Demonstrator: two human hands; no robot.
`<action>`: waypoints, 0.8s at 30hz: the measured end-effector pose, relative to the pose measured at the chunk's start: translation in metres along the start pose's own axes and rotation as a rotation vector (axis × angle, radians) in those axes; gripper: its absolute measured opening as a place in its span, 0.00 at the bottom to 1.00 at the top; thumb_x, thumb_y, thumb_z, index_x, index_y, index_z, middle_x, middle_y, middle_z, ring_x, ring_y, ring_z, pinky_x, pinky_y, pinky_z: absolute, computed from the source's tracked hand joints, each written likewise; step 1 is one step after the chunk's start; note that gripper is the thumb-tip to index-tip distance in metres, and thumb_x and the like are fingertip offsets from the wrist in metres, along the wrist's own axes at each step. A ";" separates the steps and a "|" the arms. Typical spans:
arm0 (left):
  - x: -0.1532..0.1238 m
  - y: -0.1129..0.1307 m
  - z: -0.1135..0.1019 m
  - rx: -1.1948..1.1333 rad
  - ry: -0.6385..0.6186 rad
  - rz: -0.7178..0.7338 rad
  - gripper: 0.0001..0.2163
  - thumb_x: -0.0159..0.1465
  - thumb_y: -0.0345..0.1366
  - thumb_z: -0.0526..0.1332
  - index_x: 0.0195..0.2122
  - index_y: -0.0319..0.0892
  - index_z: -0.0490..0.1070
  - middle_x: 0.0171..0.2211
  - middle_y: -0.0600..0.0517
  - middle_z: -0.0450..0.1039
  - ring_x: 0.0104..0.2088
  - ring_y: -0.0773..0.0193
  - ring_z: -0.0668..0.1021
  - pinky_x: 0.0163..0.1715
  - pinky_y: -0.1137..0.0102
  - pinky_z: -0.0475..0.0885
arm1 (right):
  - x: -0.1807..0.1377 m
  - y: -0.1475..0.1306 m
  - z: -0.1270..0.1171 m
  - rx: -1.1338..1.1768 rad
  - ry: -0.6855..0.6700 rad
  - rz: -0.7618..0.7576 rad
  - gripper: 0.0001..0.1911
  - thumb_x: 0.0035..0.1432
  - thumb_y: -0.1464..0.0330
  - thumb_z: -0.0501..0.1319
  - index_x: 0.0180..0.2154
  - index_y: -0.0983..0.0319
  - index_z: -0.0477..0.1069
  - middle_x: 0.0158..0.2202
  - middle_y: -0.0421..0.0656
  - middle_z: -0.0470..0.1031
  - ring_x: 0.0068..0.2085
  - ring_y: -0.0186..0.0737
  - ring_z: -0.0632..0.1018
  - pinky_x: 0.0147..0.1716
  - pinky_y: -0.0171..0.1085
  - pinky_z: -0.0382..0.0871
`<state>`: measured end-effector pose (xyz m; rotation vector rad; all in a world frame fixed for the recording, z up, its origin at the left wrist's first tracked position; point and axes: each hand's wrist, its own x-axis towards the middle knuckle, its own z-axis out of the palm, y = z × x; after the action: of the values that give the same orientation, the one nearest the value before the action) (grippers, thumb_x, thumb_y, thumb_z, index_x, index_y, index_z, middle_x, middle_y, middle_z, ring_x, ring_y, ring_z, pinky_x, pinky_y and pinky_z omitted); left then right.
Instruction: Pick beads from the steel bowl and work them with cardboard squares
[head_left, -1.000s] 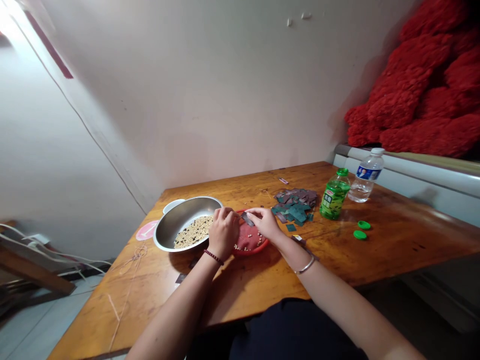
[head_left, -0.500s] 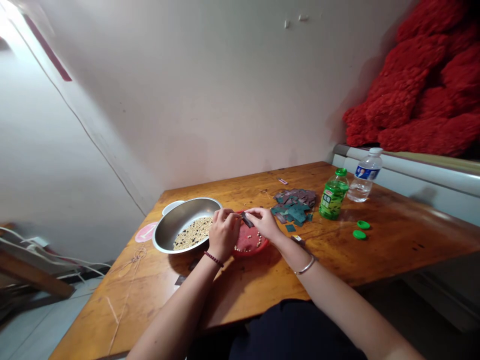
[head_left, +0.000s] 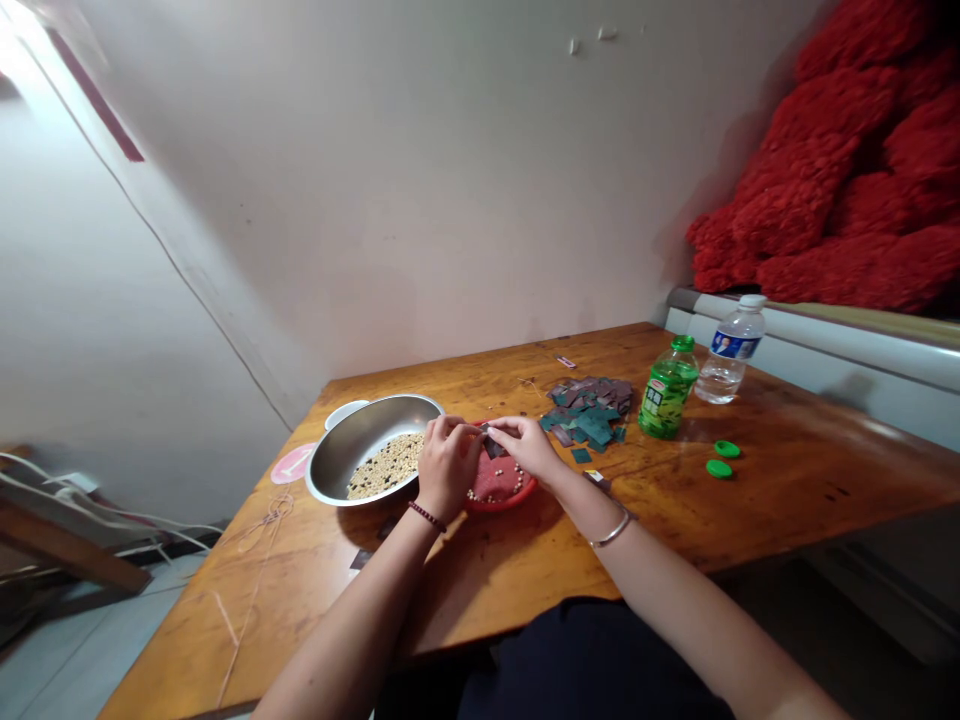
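Note:
Both hands meet over a small red plate (head_left: 517,494) that holds pale beads. My left hand (head_left: 447,464) and my right hand (head_left: 528,445) pinch the same small dark card piece (head_left: 491,445) between their fingertips, just above the plate. To the left stands a steel bowl (head_left: 352,442) with pale and dark beans in it. A heap of dark teal and purple card pieces (head_left: 587,414) lies right of my right hand on the wooden table (head_left: 787,470).
A green bottle (head_left: 668,388) and a clear water bottle (head_left: 730,350) stand at the back right, with two green caps (head_left: 722,458) in front. Thin strings (head_left: 259,540) trail over the table's left side. Red fluffy fabric (head_left: 840,180) is piled on a ledge.
The hands have drawn a little closer together over the red plate, still pinching the card piece. Nothing else has moved.

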<state>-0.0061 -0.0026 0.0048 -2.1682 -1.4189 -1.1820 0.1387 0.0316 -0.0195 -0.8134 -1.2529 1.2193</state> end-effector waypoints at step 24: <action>0.000 -0.001 0.002 -0.019 0.070 -0.039 0.06 0.60 0.39 0.59 0.32 0.44 0.73 0.37 0.50 0.68 0.40 0.61 0.69 0.42 0.65 0.67 | -0.002 -0.002 0.000 -0.032 0.000 0.022 0.17 0.43 0.60 0.66 0.32 0.66 0.75 0.31 0.47 0.79 0.30 0.38 0.78 0.29 0.36 0.71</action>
<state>-0.0058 -0.0010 0.0034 -2.0989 -1.4328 -1.2768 0.1390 0.0295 -0.0185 -0.8523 -1.2695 1.2191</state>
